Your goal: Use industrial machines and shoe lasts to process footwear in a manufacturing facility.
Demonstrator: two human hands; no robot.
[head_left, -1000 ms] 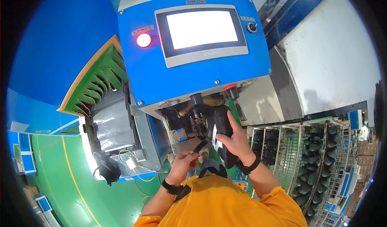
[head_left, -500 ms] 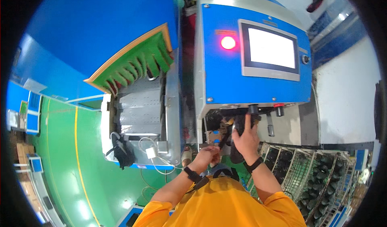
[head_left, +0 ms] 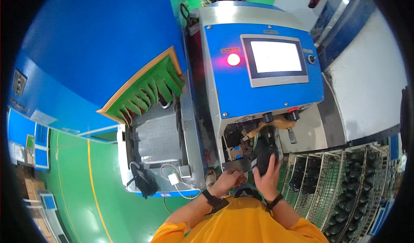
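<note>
A black shoe [head_left: 264, 154] sits under the front of the blue-fronted machine [head_left: 220, 94], its far end up against tan pads [head_left: 276, 125]. My right hand [head_left: 268, 176] is closed around the shoe's near end, thumb on one side and fingers on the other. To its left, my left hand [head_left: 232, 180] is curled beside the machine's lower metal edge. Whatever its fingers hold, if anything, is hidden. Over the shoe, the panel carries a black knob [head_left: 268, 117], a red-topped knob [head_left: 293, 112], a lit red lamp [head_left: 233, 59] and a bright screen [head_left: 276, 56].
At left a metal conveyor [head_left: 157, 135] runs beneath a green strip curtain [head_left: 146, 92]. A black shoe [head_left: 142, 180] and a white cable adapter [head_left: 174, 178] lie on its near end. Wire racks [head_left: 321, 193] with several black shoes stand at right.
My right hand has drawn back from near the black knob to the shoe's near end. The tan pads now show at the shoe's far end. The whole view has shifted.
</note>
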